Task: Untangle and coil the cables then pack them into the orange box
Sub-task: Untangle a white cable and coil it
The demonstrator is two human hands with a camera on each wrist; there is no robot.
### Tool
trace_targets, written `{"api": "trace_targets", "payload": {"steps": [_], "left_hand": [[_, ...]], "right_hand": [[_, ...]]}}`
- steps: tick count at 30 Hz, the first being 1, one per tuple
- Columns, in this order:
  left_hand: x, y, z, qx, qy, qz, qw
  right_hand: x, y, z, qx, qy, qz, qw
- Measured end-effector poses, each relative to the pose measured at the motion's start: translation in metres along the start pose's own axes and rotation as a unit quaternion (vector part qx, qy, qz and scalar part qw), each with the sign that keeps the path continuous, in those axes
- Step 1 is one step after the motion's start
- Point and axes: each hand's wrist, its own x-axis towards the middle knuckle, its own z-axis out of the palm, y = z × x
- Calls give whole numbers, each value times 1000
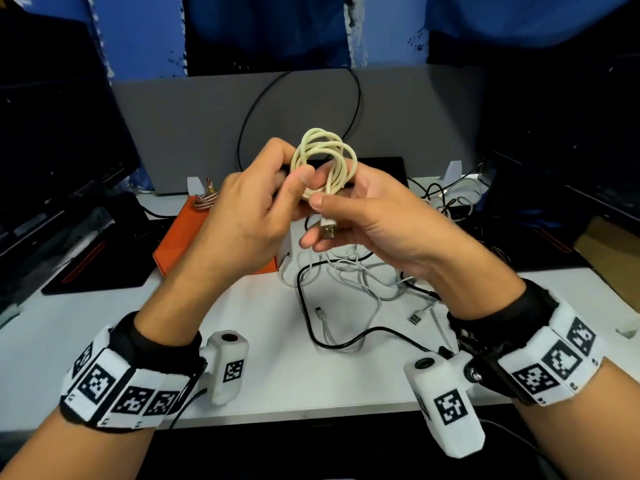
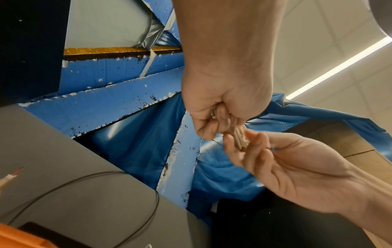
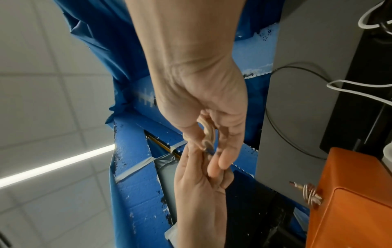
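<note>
Head view: cream cable [image 1: 325,161] coiled, pinched between left hand [image 1: 249,209] and right hand [image 1: 374,216] above the surface [image 1: 270,372], tangled cables [image 1: 349,289] unsorted beside orange box [image 1: 180,237]; left-wrist view: left fingers curled round strands; right-wrist view: braided cable [image 3: 310,194] already boxed.

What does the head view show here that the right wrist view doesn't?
Only the head view: the tangled cables left on the white table, and the USB plug hanging below the cream coil. Only the right wrist view: ceiling light strip. Both: left hand and right hand holding the coil, the orange box, and the braided cable on it.
</note>
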Motion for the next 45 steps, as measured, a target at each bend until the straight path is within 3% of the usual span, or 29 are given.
{"api": "trace_targets", "payload": {"steps": [4,6,9,12,14,17,19,21,23,26,29,32,35,38,42,45], "left_hand": [[3,-11,-6,-48,32,-22,998],[5,-15,-3,-131,21,-54,990],[6,-9,4,-285,-22,-107,952],[4,-4,4,-333,-52,-130,932],[4,-4,0,-302,-53,-113,945],[2,-1,-7,-134,-71,-67,986],[0,0,-10,-22,-84,-34,996],[0,-2,-9,17,-89,-19,996],[1,-3,-8,22,-72,-12,997],[1,3,-8,16,-31,20,999],[0,4,-4,-9,-16,-8,1000],[1,-2,-2,20,-68,-57,996],[2,-7,-7,12,-138,-91,986],[1,-11,-6,-51,-134,-108,984],[7,-12,-3,-203,-87,-157,963],[9,-11,-3,-289,-61,-203,933]], "right_hand": [[-6,-10,-15,-59,-93,-27,994],[-5,-10,-17,-87,-72,-45,993],[0,-2,-10,-52,-13,-34,998],[3,1,-5,-62,54,-32,996],[4,0,-6,-126,87,-46,987],[4,0,-13,-231,111,-46,965],[2,-1,-17,-274,107,-32,955],[-1,-4,-18,-312,94,-20,945],[-4,-9,-19,-306,83,-13,948],[-4,-13,-22,-188,61,-3,980],[-1,-10,-20,-160,72,-18,984],[4,-1,-16,-220,89,-18,971],[4,2,-12,-329,94,-1,940],[3,1,-11,-376,91,12,922],[5,6,-9,-272,100,-17,957],[6,7,-7,-95,70,23,993]]}}
